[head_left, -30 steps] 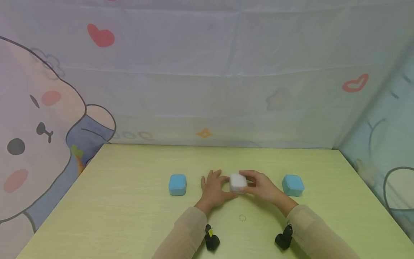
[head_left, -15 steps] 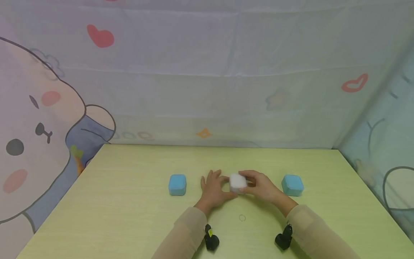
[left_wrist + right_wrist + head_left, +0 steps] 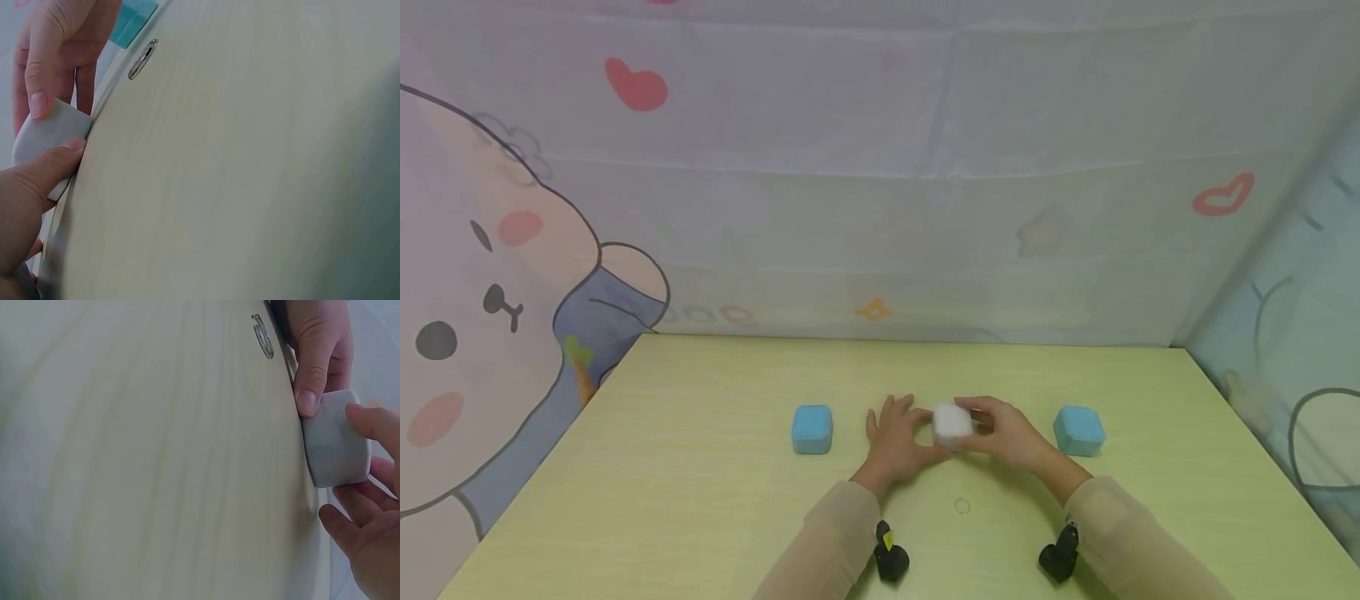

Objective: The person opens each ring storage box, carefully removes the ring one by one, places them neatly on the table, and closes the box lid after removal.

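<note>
"White is noted as the colour of the block [image 3: 951, 425] at lower centre of the head view, slightly right of the middle. By what is it held?"

"By both hands. Its left side is pinched between the thumb and forefinger of the left hand [image 3: 895, 442], whose other fingers are spread toward the left of the frame. Its right side is gripped by the thumb and fingers of the right hand [image 3: 1015, 433]."

"Is contact confirmed in the wrist views?"

"It is. At the left edge of the left wrist view, both thumbs are seen pressed against the block. At the right of the right wrist view, the same is shown."

"What else is seen on the table [image 3: 700, 500]?"

"One blue block [image 3: 812, 429] is seen left of the hands, and another blue block [image 3: 1079, 430] is seen right of them, both set apart from the white one. Below the white block, a small ring outline [image 3: 962, 506] is found; whether it is printed or loose cannot be told."

"And at the edges?"

"Each forearm is covered by a pale sleeve, and a black device [image 3: 891, 558] is seen beside the left cuff at the bottom of the frame. The upper half is filled by a patterned cloth [image 3: 850, 167]."
</note>
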The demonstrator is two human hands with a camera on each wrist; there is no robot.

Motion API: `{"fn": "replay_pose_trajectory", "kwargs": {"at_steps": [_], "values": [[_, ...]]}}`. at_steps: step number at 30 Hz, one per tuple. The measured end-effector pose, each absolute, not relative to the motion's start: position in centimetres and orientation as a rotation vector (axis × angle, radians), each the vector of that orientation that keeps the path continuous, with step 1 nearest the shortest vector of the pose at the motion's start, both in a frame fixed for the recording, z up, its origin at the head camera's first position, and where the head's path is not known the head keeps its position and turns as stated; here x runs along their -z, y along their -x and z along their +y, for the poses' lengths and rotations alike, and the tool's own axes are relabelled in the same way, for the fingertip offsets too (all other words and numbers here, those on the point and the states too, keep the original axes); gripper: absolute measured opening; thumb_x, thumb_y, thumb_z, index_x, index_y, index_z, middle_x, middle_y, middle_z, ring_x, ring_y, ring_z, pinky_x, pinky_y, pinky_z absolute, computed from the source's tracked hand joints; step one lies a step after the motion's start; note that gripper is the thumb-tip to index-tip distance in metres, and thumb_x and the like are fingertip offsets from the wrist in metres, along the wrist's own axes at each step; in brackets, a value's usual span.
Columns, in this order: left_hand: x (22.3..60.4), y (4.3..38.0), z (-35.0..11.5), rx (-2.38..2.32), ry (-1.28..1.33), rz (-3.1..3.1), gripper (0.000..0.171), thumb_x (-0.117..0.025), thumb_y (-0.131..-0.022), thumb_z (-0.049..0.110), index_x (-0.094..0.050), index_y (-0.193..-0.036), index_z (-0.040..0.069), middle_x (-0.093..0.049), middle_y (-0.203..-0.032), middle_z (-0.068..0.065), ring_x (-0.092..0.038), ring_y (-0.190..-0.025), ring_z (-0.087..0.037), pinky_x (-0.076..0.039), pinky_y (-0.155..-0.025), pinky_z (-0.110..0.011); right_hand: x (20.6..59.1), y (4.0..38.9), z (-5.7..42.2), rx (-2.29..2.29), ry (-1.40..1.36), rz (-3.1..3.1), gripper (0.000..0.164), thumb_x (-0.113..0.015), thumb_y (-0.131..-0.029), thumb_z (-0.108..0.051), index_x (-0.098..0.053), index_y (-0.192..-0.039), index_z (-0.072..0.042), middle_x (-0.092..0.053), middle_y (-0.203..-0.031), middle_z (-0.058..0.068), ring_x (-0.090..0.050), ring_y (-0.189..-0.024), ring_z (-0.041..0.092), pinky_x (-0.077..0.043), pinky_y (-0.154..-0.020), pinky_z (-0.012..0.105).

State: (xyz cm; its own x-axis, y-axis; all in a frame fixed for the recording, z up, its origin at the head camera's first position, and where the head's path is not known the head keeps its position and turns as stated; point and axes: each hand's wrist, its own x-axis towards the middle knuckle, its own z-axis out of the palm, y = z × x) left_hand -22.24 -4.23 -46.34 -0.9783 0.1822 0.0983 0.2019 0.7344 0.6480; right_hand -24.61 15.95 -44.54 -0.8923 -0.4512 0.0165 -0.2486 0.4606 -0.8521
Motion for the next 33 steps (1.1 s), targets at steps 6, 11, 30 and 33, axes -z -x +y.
{"fn": "replay_pose_trajectory", "kwargs": {"at_steps": [6, 11, 30, 33], "values": [[46.34, 22.29, -4.31, 1.082, 0.324, -2.903, 0.058, -0.075, -0.076, 0.046, -0.061, -0.123, 0.014, -0.035, -0.149, -0.015, -0.015, -0.144, -0.040, 0.000, -0.111, -0.065, 44.71, 24.63, 15.96, 1.432, 0.625, 2.473, 0.069, -0.073, -0.083, -0.025, -0.042, -0.140, -0.001, -0.043, -0.143, 0.022, -0.046, -0.128, 0.042, -0.044, -0.100, 0.049], [46.29, 22.23, -4.36, 1.088, 0.323, -2.901, 0.058, -0.075, -0.076, 0.045, -0.061, -0.123, 0.014, -0.035, -0.149, -0.015, -0.015, -0.144, -0.040, -0.001, -0.111, -0.065, 44.80, 24.46, 15.96, 1.454, 0.647, 2.443, 0.073, -0.072, -0.084, -0.024, -0.036, -0.143, -0.002, -0.038, -0.146, 0.022, -0.043, -0.130, 0.042, -0.043, -0.101, 0.049], [46.38, 22.59, -4.91, 1.080, 0.305, -2.928, 0.059, -0.074, -0.076, 0.045, -0.060, -0.124, 0.014, -0.034, -0.150, -0.014, -0.014, -0.144, -0.040, -0.001, -0.111, -0.065, 44.51, 24.07, 15.67, 1.492, 0.695, 2.414, 0.072, -0.070, -0.086, -0.020, -0.033, -0.144, 0.001, -0.035, -0.147, 0.025, -0.041, -0.131, 0.043, -0.040, -0.103, 0.052], [46.47, 22.68, -5.06, 1.084, 0.298, -2.931, 0.059, -0.074, -0.076, 0.044, -0.060, -0.124, 0.014, -0.034, -0.150, -0.014, -0.013, -0.144, -0.040, 0.000, -0.111, -0.065, 44.50, 24.05, 15.61, 1.496, 0.701, 2.410, 0.072, -0.070, -0.086, -0.020, -0.033, -0.144, 0.001, -0.036, -0.147, 0.025, -0.041, -0.131, 0.044, -0.040, -0.103, 0.052]]}}
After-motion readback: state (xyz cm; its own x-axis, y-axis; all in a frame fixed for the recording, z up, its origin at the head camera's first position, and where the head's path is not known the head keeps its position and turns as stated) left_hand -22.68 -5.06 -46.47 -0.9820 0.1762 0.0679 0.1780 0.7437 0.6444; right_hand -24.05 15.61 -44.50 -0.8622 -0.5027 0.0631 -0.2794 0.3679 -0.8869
